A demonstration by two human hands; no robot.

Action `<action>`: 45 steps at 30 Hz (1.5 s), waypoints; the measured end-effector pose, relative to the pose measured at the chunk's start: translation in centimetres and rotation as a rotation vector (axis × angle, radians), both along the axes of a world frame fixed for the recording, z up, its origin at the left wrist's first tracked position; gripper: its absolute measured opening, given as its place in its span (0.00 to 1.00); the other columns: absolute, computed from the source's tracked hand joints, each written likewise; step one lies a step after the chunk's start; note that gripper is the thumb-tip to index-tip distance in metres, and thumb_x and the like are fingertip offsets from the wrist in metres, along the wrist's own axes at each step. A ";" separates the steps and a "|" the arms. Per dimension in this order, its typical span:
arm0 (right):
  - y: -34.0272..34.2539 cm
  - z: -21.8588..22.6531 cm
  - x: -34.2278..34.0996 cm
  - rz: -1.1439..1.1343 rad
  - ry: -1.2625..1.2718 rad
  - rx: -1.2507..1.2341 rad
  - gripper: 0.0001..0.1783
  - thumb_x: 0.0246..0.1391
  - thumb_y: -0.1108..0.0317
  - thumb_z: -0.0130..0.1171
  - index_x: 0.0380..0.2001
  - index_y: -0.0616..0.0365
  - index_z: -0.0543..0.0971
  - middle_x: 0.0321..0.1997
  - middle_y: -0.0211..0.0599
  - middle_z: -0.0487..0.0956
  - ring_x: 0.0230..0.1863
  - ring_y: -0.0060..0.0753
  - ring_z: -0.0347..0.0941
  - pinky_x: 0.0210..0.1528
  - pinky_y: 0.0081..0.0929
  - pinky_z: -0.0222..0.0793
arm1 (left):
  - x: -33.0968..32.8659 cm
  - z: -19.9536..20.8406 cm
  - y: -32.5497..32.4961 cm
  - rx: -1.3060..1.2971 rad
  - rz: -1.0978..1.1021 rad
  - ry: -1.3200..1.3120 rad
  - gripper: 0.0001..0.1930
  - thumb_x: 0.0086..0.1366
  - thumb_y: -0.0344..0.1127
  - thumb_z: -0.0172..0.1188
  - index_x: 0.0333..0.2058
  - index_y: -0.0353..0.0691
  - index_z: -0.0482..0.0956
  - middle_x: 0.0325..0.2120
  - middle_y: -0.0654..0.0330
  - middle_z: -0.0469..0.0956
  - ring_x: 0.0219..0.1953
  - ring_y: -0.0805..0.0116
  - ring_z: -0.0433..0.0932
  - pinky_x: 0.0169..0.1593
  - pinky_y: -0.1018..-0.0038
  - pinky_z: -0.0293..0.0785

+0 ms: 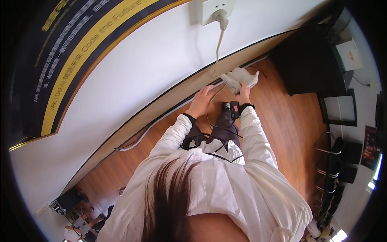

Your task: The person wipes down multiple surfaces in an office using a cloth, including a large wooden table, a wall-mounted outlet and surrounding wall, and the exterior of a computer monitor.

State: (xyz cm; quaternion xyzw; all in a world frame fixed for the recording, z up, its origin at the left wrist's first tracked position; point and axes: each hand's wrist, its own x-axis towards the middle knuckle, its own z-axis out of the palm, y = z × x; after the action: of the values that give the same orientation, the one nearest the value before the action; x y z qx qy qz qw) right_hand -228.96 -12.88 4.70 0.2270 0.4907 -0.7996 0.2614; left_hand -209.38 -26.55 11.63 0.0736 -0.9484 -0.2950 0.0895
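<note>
Off-white cloth [240,80], one crumpled piece, sits in front of the person, just above the floor [282,133] as seen from overhead and close to the foot of the wall [161,56]. One hand is on it: the right hand [243,95] pinches its near edge between thumb and fingers. The left hand [200,103] is held with its fingers loosely spread, beside the skirting [169,93] and left of the cloth; whether its fingertips touch anything cannot be told. Each wrist bears a black band, and one black device [235,109] with a red patch is strapped at the right wrist. Two white sleeves run down to the hands.

One socket [206,11] on the wall takes one plug [220,16], and one pale cord [219,47] drops from it, reaching the floor's edge near the cloth. One grey conduit [147,132] runs along the skirting. One dark poster [76,60] with a yellow band fills the upper left. To the right are one black cabinet [306,64] and one white box [349,55].
</note>
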 end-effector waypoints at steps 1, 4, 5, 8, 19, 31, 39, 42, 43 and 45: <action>-0.8 0.2 -1.4 -0.019 0.083 0.030 0.25 0.52 0.72 0.56 0.54 0.58 0.65 0.50 0.41 0.73 0.50 0.42 0.72 0.49 0.39 0.73 | -0.4 -0.3 -0.2 -0.009 0.038 -0.030 0.24 0.49 0.26 0.57 0.49 0.41 0.74 0.59 0.56 0.61 0.58 0.50 0.65 0.55 0.59 0.69; -3.5 -1.6 -5.9 -0.011 0.214 0.089 0.27 0.48 0.75 0.58 0.53 0.54 0.65 0.50 0.38 0.73 0.48 0.38 0.71 0.44 0.38 0.72 | -2.0 -1.6 -0.1 -0.006 0.136 -0.090 0.23 0.49 0.27 0.57 0.48 0.42 0.74 0.59 0.55 0.61 0.59 0.50 0.64 0.54 0.56 0.69; -4.7 -0.7 -6.3 0.106 0.126 0.164 0.26 0.47 0.73 0.58 0.52 0.52 0.66 0.49 0.36 0.73 0.47 0.36 0.71 0.41 0.38 0.71 | -2.3 -1.8 0.1 -0.008 0.185 -0.100 0.23 0.49 0.27 0.57 0.47 0.41 0.74 0.58 0.56 0.62 0.59 0.50 0.63 0.54 0.56 0.69; -8.5 1.5 -7.3 0.405 -0.006 0.194 0.26 0.47 0.70 0.62 0.49 0.49 0.66 0.45 0.32 0.71 0.46 0.35 0.68 0.45 0.44 0.67 | -4.3 -1.6 0.9 -0.030 0.271 -0.125 0.23 0.50 0.28 0.57 0.48 0.40 0.73 0.59 0.54 0.61 0.60 0.49 0.62 0.54 0.55 0.68; -11.6 -2.9 -12.7 0.645 -0.054 0.122 0.24 0.50 0.75 0.60 0.50 0.63 0.67 0.45 0.44 0.74 0.42 0.41 0.73 0.41 0.40 0.74 | -11.2 -1.1 6.8 0.084 0.537 -0.223 0.27 0.51 0.30 0.59 0.53 0.38 0.69 0.60 0.52 0.57 0.62 0.48 0.59 0.59 0.58 0.65; -9.3 -5.5 -20.0 0.657 -0.232 -0.009 0.19 0.52 0.71 0.56 0.49 0.58 0.68 0.46 0.42 0.74 0.46 0.43 0.71 0.42 0.44 0.71 | -16.4 -2.3 7.2 0.144 0.440 -0.194 0.21 0.51 0.33 0.60 0.47 0.39 0.74 0.56 0.54 0.64 0.58 0.49 0.65 0.55 0.60 0.69; -9.3 -4.0 -17.5 1.420 0.754 0.288 0.30 0.49 0.69 0.63 0.56 0.63 0.68 0.50 0.45 0.75 0.49 0.43 0.74 0.47 0.38 0.72 | -17.0 -1.7 4.3 0.072 0.505 -0.177 0.26 0.52 0.35 0.60 0.52 0.41 0.73 0.58 0.55 0.63 0.58 0.50 0.64 0.56 0.59 0.68; -10.2 0.1 -16.9 1.606 1.077 0.475 0.27 0.51 0.69 0.61 0.55 0.61 0.69 0.53 0.44 0.74 0.52 0.43 0.73 0.48 0.38 0.72 | -16.2 -1.6 3.1 0.073 0.521 -0.217 0.26 0.53 0.36 0.59 0.53 0.40 0.73 0.63 0.53 0.59 0.61 0.49 0.62 0.58 0.57 0.67; -10.5 0.4 -17.0 1.676 1.124 0.509 0.20 0.57 0.71 0.54 0.53 0.61 0.69 0.56 0.44 0.71 0.53 0.46 0.71 0.48 0.43 0.72 | -16.1 -1.6 2.9 0.061 0.520 -0.206 0.26 0.53 0.36 0.59 0.53 0.40 0.73 0.63 0.53 0.58 0.61 0.48 0.62 0.59 0.57 0.66; -11.8 -1.2 -16.6 1.106 0.128 0.225 0.17 0.58 0.71 0.50 0.51 0.63 0.70 0.55 0.47 0.71 0.52 0.49 0.72 0.48 0.46 0.72 | -16.6 -2.2 2.3 0.054 0.486 -0.178 0.27 0.52 0.36 0.59 0.53 0.39 0.73 0.64 0.51 0.56 0.61 0.47 0.62 0.58 0.56 0.66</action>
State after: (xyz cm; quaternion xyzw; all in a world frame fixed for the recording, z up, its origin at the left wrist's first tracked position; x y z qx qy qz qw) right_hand -245.54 -24.64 3.50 -0.0864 0.6337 -0.4987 0.5851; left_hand -225.94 -24.23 9.43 0.3275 -0.8989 -0.2822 0.0718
